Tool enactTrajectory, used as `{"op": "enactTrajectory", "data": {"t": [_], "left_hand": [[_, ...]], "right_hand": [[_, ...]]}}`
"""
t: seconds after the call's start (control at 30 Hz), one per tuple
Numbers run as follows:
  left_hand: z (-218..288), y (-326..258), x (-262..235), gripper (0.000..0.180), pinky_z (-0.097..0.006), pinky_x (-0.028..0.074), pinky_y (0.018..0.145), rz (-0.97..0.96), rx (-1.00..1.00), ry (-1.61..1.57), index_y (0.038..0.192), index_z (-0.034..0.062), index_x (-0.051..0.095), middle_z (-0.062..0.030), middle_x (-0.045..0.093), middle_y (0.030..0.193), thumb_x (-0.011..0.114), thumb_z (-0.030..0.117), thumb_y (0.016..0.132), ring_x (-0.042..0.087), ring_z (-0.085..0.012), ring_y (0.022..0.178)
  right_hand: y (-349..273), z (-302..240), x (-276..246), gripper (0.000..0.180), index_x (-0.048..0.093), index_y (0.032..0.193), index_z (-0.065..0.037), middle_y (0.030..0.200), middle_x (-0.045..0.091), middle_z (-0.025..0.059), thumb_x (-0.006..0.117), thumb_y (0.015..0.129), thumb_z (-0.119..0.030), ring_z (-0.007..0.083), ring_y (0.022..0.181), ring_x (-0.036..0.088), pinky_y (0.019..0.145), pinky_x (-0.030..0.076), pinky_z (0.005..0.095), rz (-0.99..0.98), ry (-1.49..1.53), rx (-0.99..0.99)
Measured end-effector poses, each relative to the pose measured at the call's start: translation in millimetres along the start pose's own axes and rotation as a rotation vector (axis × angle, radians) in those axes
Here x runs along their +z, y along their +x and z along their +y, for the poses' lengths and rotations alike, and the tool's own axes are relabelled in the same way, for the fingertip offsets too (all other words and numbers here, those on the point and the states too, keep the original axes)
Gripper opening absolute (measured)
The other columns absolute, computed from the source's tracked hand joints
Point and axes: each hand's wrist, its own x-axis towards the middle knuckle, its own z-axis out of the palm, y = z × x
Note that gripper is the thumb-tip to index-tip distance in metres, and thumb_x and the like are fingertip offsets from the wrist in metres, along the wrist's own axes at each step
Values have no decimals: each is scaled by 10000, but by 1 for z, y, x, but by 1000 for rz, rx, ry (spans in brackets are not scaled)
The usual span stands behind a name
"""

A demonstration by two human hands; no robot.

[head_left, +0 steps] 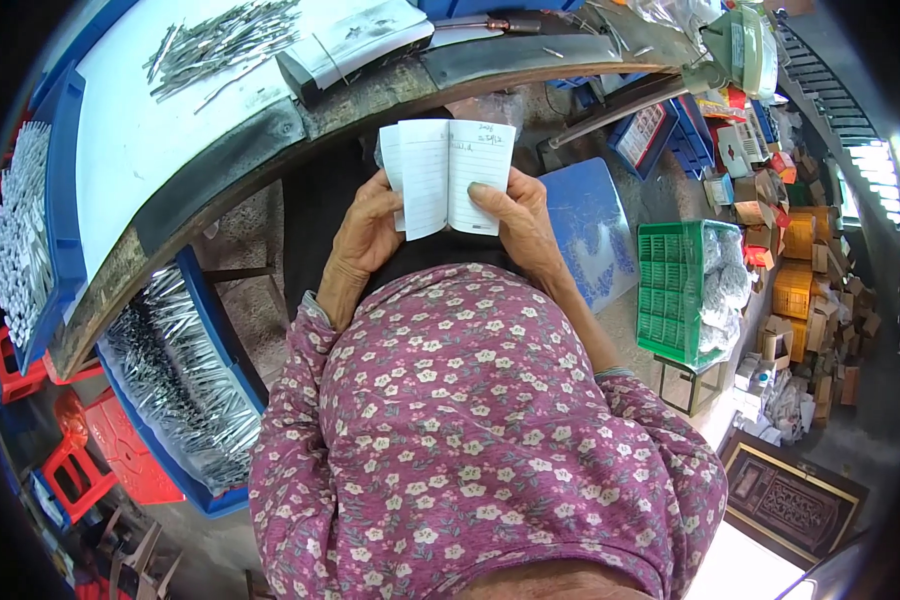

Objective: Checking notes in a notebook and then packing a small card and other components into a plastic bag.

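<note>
A small lined notebook (448,172) is held open in front of my chest, its white pages facing up. My left hand (366,232) grips its left side from below, fingers curled behind the pages. On the right page rests the thumb of my right hand (518,218), which holds that side. Both forearms come out of purple flowered sleeves (450,420). The notebook hangs just below the edge of a white-topped workbench (150,150).
Thin metal rods (222,40) lie in a heap on the bench. Blue trays of more rods sit at the left (22,230) and lower left (180,380). Red plastic stools (100,450) stand below. A green crate (670,290) and cardboard boxes (800,290) fill the right.
</note>
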Motion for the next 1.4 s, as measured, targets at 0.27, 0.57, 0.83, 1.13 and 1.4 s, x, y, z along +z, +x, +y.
{"op": "enactTrajectory", "data": {"t": [0.27,0.57,0.83,1.13,1.4], "left_hand": [[5,-4,21,432,-300,435,845,120,52,342,1166,-19,435,-109,542,1067,560,83,765,539,-175,964],[12,-10,54,733,-336,370,899,7,224,872,1327,116,188,-188,356,1264,618,250,750,422,-267,1125],[3,-8,39,368,-246,399,830,47,99,758,1165,7,448,-109,538,1108,510,23,802,521,-151,984],[-14,-6,45,504,-232,453,698,237,232,990,1146,30,391,-89,483,1021,634,-5,705,520,-128,830],[-14,-10,46,424,-238,459,753,247,224,953,1117,25,398,-85,538,982,588,-45,743,556,-124,879]], "right_hand": [[2,8,-5,263,585,1013,19,895,621,49,591,804,-141,81,769,559,711,453,237,46,-66,-34],[12,34,-25,221,573,1002,31,899,621,52,524,835,-104,93,755,583,697,468,231,82,87,-28],[14,49,-25,230,563,997,44,926,614,65,496,788,-27,107,777,594,712,482,236,-94,350,92],[-2,49,-33,221,581,1010,28,944,618,47,546,799,-30,87,811,575,750,458,229,-265,339,195],[-9,48,-35,338,542,1070,18,943,609,75,497,877,-256,127,812,587,723,468,247,-198,470,386]]}}
